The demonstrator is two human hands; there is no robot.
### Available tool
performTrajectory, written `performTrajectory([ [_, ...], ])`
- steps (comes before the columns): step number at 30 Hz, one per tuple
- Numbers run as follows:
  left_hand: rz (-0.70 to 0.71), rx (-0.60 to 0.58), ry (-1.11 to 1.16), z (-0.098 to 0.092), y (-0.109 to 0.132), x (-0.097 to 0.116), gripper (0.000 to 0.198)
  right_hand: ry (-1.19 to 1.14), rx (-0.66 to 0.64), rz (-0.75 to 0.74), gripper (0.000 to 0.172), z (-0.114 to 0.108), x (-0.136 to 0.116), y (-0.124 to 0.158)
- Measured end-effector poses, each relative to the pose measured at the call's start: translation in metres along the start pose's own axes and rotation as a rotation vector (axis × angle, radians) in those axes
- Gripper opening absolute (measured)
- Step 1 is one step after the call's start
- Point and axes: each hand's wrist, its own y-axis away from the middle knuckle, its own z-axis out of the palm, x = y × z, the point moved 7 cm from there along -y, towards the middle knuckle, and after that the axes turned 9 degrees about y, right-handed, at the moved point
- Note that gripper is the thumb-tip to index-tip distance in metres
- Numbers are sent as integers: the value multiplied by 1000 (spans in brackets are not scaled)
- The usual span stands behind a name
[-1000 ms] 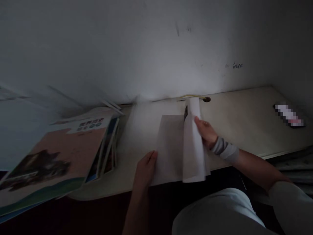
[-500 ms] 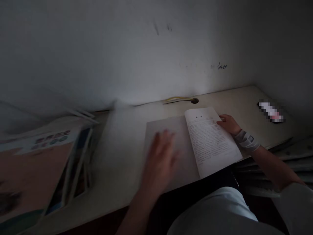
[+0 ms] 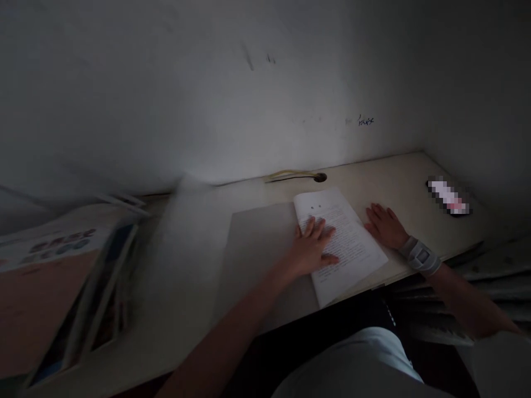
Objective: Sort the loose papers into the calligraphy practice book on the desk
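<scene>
One white, densely printed booklet page (image 3: 352, 243); left hand (image 3: 310, 250) splayed atop, right hand (image 3: 388, 228) flat beside

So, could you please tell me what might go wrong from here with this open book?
The left hand lies spread on the printed page, so sliding it could crease that page. The open book also reaches the front edge of the desk, so a nudge might push it over.

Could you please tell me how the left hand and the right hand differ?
The left hand spreads over the printed page; the right hand lies beside it on the desk. The left hand's wrist is bare, while the right hand's wears a grey band. Both are open, palm down.
</scene>
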Motion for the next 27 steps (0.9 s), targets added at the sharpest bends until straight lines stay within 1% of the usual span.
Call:
performTrajectory([
  [4,2,-20,-29,-10,2,-18,83,-9,2,-6,57,-3,1,-2],
  [6,9,-14,-60,-14,2,-17,80,-3,17,2,54,-9,-3,-1],
  [7,22,-6,-79,-16,2,-12,75,5,32,8,51,-14,-5,1],
  [8,43,5,-97,-17,2,-3,68,15,50,14,48,-19,-9,4],
  [10,108,15,-112,-14,2,24,53,26,71,23,42,-29,-16,13],
  [12,165,12,-91,-6,2,54,48,14,63,33,40,-33,-22,27],
  [14,167,18,-59,6,2,77,54,-14,44,52,42,-31,-24,41],
  [16,135,46,-47,16,3,88,69,-35,41,71,45,-26,-22,52],
  [17,124,65,-48,21,4,89,76,-40,41,75,48,-23,-21,56],
  [19,126,96,-56,28,7,86,80,-43,44,72,52,-18,-19,60],
  [23,169,126,-70,35,16,73,73,-48,45,45,60,-14,-18,59],
  [27,178,147,-88,35,18,70,70,-78,63,76,51,-15,-16,58],
])
